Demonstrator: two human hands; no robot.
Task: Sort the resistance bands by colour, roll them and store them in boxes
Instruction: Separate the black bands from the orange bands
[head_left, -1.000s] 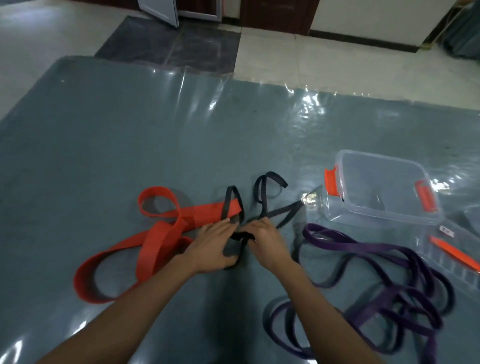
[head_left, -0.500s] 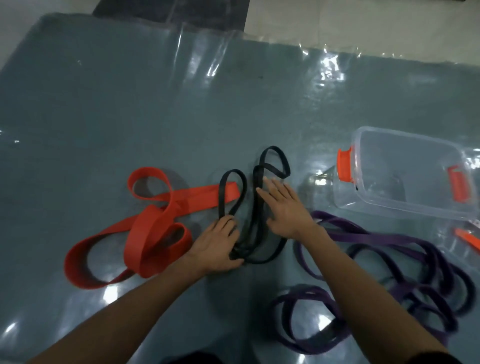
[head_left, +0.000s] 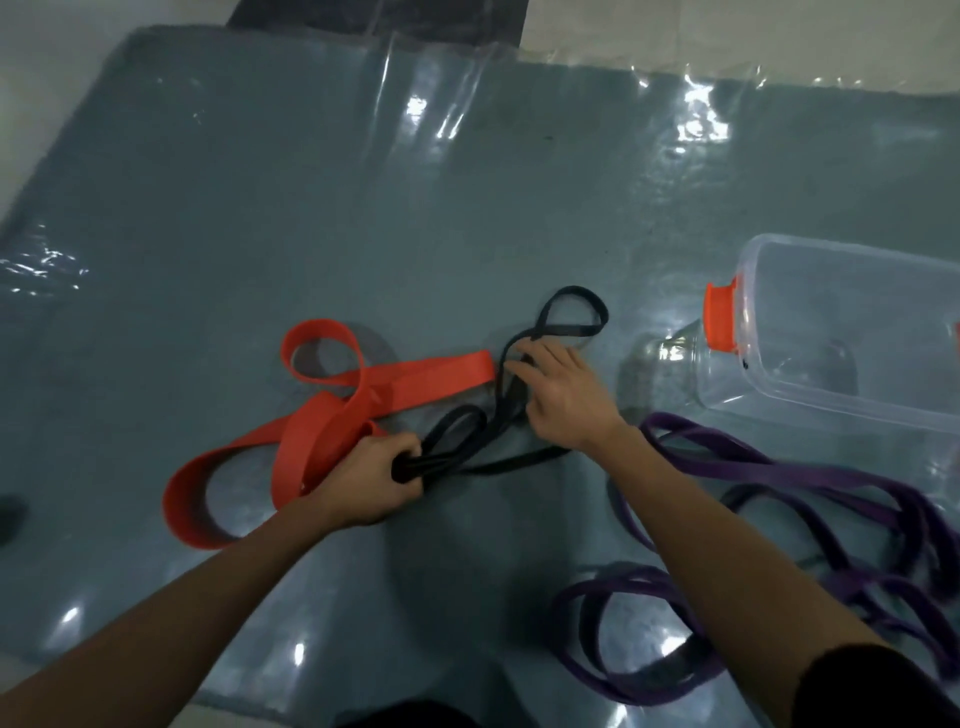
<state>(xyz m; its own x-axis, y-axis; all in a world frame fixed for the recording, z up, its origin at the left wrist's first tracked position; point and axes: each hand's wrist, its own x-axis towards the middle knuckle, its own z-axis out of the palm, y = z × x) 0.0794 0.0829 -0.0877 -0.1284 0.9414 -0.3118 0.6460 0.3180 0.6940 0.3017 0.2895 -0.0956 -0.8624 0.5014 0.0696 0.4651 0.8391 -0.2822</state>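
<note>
Nearest, two bare forearms are reaching out over a grey mat that is lying under a glossy clear sheet. The left hand is gripping a gathered bunch of strands of the black resistance band, its fingers curled tightly round them with the knuckles bunched together. From those curled fingers the black band is running outward and to the right in loose loops towards the right hand. That hand is lying flat, its fingers straight and slightly spread, the tips pressing on the band where its strands are crossing (whether the thumb is pinching anything underneath, I cannot tell). Beyond the right fingertips one last black loop is lying free on the mat. Left of both hands the wide red resistance band is sprawling in big curls, its flat end stopping just short of the right index fingertip and one fold touching the left knuckles. Right of the right wrist the purple resistance band is trailing in tangled coils. Farther right of the fingers, well apart, an open clear plastic box is standing, showing an orange latch.
</note>
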